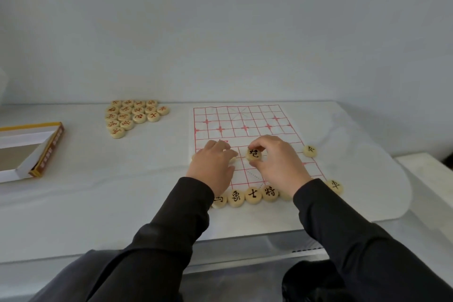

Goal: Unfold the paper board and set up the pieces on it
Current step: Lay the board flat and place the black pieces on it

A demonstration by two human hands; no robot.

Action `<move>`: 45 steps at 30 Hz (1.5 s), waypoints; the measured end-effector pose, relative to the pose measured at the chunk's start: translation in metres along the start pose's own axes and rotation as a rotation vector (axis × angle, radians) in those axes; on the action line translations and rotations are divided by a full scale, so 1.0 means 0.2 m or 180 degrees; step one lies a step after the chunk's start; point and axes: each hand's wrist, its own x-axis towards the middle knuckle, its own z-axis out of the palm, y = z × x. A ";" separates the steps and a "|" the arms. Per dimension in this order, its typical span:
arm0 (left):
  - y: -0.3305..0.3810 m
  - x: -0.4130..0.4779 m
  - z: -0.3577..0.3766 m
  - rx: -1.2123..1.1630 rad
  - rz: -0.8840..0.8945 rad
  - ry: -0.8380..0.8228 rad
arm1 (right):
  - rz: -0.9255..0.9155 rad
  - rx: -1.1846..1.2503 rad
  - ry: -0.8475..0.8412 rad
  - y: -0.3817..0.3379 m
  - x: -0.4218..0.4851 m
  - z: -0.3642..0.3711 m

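The paper board (245,117), white with a red grid, lies unfolded on the table. Several round wooden pieces with black characters (253,195) line its near edge; two more sit at the right, one (310,150) mid-board and one (335,185) at the near corner. My right hand (279,162) pinches a black-marked piece (254,154) over the board's middle. My left hand (215,164) rests on the board's left side with its fingers curled over a piece that is mostly hidden. A cluster of red-marked pieces (133,115) lies on the table to the left.
An open cardboard box (36,149) with a brown and yellow rim sits at the far left. The white table ends at a wall behind and at a front edge (245,235) near my sleeves. A lower white ledge (424,174) adjoins on the right.
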 end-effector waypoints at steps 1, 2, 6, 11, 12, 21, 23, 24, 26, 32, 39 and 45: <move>0.01 0.00 0.01 0.0009 0.0017 -0.0008 | 0.0072 0.0023 0.0027 0.03 0.00 -0.02; 0.03 0.01 0.02 0.0022 0.0045 -0.0020 | 0.0153 0.0036 0.0056 0.07 0.00 -0.06; 0.05 0.02 0.04 0.0013 0.0089 -0.0055 | 0.0476 -0.0085 0.0092 0.23 0.00 -0.19; 0.05 0.02 0.04 0.0041 0.0077 0.0009 | 0.0767 -0.0372 -0.0135 0.40 -0.03 -0.30; 0.06 0.02 0.04 0.0044 0.0079 0.0022 | 0.0779 -0.0406 -0.0201 0.42 -0.03 -0.30; 0.07 0.02 0.05 0.0074 0.0042 -0.0023 | 0.0551 -0.0811 -0.0455 0.43 -0.03 -0.25; 0.07 0.02 0.04 0.0080 0.0041 -0.0020 | 0.0515 -0.0867 -0.0453 0.43 -0.03 -0.24; 0.07 0.02 0.04 0.0083 0.0037 -0.0017 | 0.0514 -0.0881 -0.0463 0.43 -0.02 -0.24; 0.07 0.02 0.04 0.0078 0.0027 -0.0016 | 0.0513 -0.0937 -0.0532 0.43 -0.02 -0.24; 0.06 0.02 0.04 0.0059 0.0049 -0.0007 | 0.0497 -0.1114 -0.0625 0.43 -0.02 -0.24; 0.06 0.02 0.04 0.0089 0.0040 0.0007 | 0.0481 -0.1004 -0.0560 0.42 -0.03 -0.25; 0.04 0.02 0.03 0.0149 -0.0010 0.0021 | 0.0252 -0.0730 -0.0411 0.29 0.01 -0.21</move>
